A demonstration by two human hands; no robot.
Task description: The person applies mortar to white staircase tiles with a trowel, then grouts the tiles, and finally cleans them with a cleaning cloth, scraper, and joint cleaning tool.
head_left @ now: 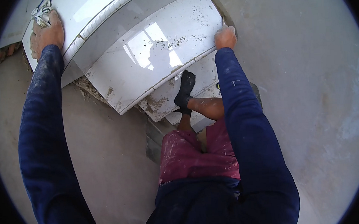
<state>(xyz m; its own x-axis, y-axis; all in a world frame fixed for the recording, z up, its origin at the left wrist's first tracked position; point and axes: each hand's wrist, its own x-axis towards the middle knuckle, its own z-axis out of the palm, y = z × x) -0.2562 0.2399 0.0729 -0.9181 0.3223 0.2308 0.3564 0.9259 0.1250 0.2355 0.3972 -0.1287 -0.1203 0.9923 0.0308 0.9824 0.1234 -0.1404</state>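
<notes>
My left hand [49, 33], dusty, is closed round a crumpled pale cloth [42, 14] on the upper white step [72, 13] at the top left. My right hand [225, 37] is closed at the right end of the glossy white stair tread [136, 79], beside the wall; a thin, pale tip shows above its fingers, too small to make out. Dark crumbs and grit lie scattered over the tread, which mirrors a window and a head.
Lower steps [158, 103] with dried mortar lie beneath my feet in black socks [185, 87]. A grey plaster wall [304, 71] stands on the right. Rough mortar [88, 92] edges the stairs on the left, above a grey-brown surface [104, 157].
</notes>
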